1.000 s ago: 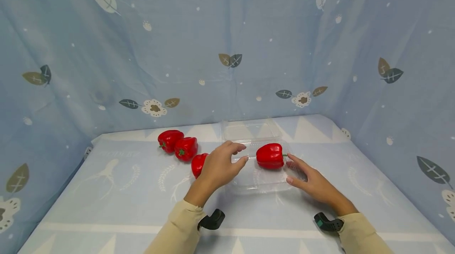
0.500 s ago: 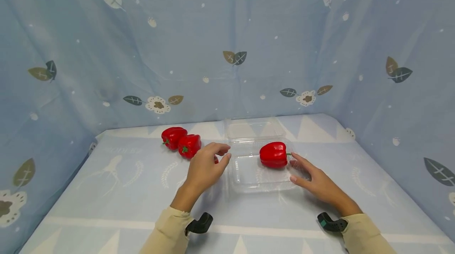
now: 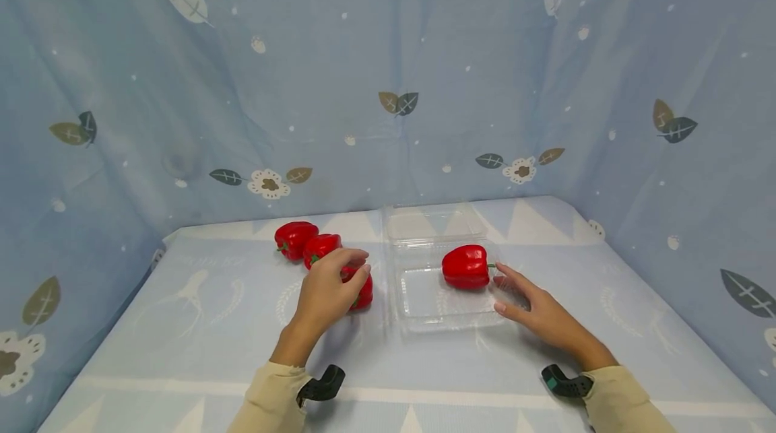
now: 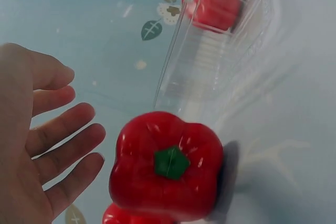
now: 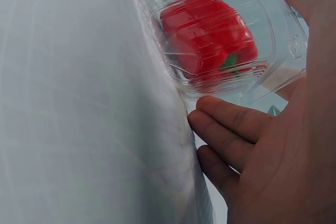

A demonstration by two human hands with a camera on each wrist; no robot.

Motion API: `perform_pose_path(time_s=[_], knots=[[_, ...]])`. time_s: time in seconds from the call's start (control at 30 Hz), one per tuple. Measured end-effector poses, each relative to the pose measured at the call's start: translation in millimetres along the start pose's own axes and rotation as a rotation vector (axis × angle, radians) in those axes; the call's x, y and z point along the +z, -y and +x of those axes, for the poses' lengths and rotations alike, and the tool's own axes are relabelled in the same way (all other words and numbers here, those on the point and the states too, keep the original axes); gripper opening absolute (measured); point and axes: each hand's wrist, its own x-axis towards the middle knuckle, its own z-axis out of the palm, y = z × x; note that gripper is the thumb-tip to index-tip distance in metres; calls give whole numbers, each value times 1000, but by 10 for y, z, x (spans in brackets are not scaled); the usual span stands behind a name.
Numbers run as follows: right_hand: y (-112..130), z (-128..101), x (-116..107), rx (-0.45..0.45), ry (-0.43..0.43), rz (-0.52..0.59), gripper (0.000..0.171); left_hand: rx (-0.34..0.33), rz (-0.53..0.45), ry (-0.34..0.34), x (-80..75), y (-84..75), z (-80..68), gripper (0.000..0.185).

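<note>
A red bell pepper (image 3: 364,293) with a green stem sits left of the clear plastic container (image 3: 418,300). My left hand (image 3: 324,293) is over and beside this pepper, partly hiding it in the head view. In the left wrist view its fingers are spread, with a gap between them and the pepper (image 4: 136,190). Another red bell pepper (image 3: 465,267) lies inside the container, stem toward the right. My right hand (image 3: 539,313) is at the container's right side, fingertips at the rim; the right wrist view shows fairly straight fingers beside the wall.
Two more red bell peppers, the farther one (image 3: 296,239) and one touching it (image 3: 321,248), lie at the back left. The container's clear lid (image 3: 435,223) lies folded back behind it. Patterned cloth (image 3: 339,49) hangs behind the table (image 3: 182,332).
My left hand has moved left, away from the container, to the nearest loose pepper. My right hand stays at the container's right side. The pepper inside has not moved in the container.
</note>
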Motion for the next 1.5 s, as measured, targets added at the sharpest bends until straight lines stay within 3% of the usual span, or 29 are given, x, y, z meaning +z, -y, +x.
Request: perform_pose_path(time_s=[0.33,0.67,1.07,1.5], knots=[[-5,1,4,-7,-2,0,74,-37,-52,28,-74,135,12,33],[-6,-3,7,-7,2,0,73,-51,-89,165,-80,344,-3,38],[-7,-4,0,-21,1,10,73,-105,-116,225,-63,511,-1,40],[-10,-3,5,-8,3,-2,73,-89,-169,310,-65,566,-7,46]])
